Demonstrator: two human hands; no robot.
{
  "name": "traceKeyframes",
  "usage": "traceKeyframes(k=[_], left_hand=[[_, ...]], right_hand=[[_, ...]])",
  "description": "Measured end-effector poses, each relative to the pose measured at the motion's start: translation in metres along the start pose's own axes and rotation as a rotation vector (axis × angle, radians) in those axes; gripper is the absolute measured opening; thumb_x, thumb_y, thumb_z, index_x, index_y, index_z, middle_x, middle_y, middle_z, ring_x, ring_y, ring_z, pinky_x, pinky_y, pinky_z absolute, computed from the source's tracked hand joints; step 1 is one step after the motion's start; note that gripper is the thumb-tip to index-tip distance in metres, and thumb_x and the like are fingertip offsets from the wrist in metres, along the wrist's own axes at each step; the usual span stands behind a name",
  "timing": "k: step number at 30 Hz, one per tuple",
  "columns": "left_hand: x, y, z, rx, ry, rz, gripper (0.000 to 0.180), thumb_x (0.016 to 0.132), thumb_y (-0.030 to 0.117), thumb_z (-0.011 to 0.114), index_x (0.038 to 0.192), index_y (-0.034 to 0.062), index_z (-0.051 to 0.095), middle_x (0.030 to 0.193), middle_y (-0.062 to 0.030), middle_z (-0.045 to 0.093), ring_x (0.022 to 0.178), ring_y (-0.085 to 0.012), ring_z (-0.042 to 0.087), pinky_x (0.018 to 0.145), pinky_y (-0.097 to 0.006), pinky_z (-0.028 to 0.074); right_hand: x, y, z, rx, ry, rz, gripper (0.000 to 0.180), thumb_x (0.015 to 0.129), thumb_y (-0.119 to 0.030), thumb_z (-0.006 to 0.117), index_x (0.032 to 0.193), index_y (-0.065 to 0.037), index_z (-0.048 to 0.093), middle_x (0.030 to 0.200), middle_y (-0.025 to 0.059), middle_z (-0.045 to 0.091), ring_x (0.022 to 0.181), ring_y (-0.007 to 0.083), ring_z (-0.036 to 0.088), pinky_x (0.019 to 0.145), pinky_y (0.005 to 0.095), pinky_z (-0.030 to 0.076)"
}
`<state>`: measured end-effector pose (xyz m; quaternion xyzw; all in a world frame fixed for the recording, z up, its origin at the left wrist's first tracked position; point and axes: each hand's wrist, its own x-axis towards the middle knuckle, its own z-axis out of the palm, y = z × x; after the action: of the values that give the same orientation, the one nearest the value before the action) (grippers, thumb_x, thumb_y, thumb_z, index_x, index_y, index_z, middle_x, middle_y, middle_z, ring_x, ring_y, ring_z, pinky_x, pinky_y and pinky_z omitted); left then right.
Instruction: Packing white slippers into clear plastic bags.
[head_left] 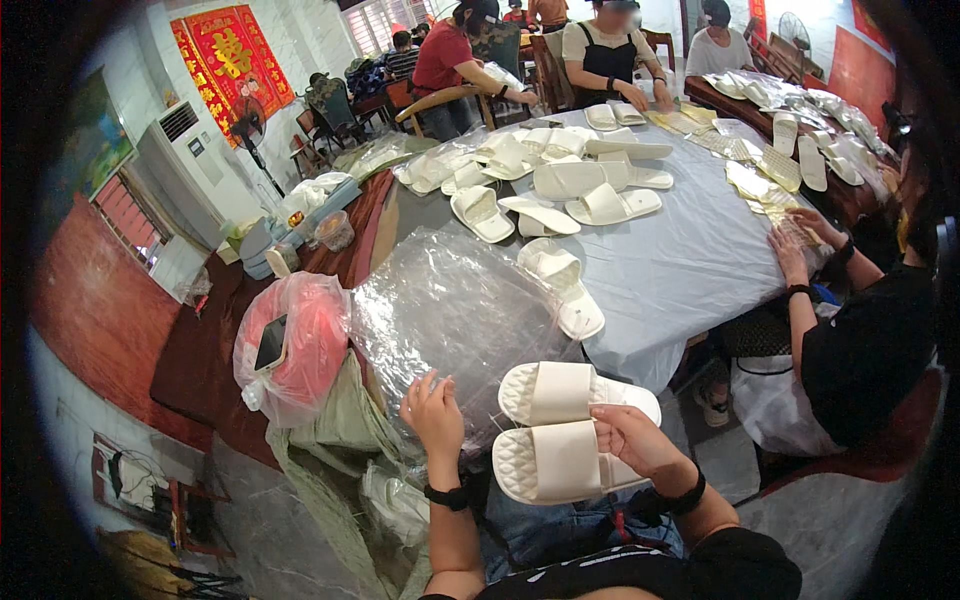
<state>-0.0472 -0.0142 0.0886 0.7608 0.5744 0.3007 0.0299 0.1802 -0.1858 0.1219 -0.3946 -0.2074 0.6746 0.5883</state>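
Observation:
In my right hand [636, 440] is a pair of cream slide slippers, the upper slipper [560, 390] and the lower slipper [545, 463] lying side by side with quilted insoles up. My thumb and fingers close over them near their straps. My left hand [432, 412] rests at the near left edge of a stack of clear plastic bags [450, 300], fingers apart, no object visible in it. Just beyond the slippers I hold, another pair of cream slippers [562, 285] lies at the edge of the bags.
A pile of cream slippers [540, 165] covers the far side of the grey-covered table [690, 250]. At left a pink plastic bag [300, 320] bears a phone [271, 342]. On the right a co-worker's hands [795, 245] touch yellowish wrappers [760, 190]. Other people work farther back.

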Motion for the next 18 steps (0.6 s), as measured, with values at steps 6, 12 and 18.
traceKeyframes(k=[6,12,18], left_hand=[[-0.01,0.026,-0.022,-0.286,0.012,-0.035,0.029,0.096,0.027,0.044,0.113,0.0149,0.064,0.126,-0.0049,0.055,0.128,-0.0319,0.035,0.107,-0.057,0.011],[-0.027,0.049,-0.026,-0.452,-0.045,0.154,0.029,0.094,0.021,0.049,0.121,0.0207,0.061,0.133,-0.0036,0.051,0.133,-0.0335,0.03,0.108,-0.058,0.012],[-0.041,0.066,-0.026,-0.537,-0.03,0.312,0.024,0.094,0.019,0.051,0.106,0.0085,0.068,0.135,-0.0097,0.048,0.135,-0.0315,0.028,0.108,-0.043,0.024]], right_hand=[[0.016,0.0,0.01,0.13,-0.106,0.029,0.04,0.097,-0.024,0.035,0.127,0.001,0.043,0.12,0.0138,0.057,0.105,0.0199,0.057,0.09,0.0331,0.045],[0.03,0.009,0.031,0.219,-0.156,-0.107,0.05,0.092,-0.01,0.04,0.139,-0.005,0.023,0.13,0.0109,0.047,0.113,0.0194,0.051,0.1,0.0355,0.037],[0.062,0.023,0.031,0.553,-0.302,-0.089,0.056,0.087,0.002,0.045,0.137,-0.012,0.025,0.122,0.0087,0.048,0.113,0.0215,0.05,0.102,0.0365,0.037]])
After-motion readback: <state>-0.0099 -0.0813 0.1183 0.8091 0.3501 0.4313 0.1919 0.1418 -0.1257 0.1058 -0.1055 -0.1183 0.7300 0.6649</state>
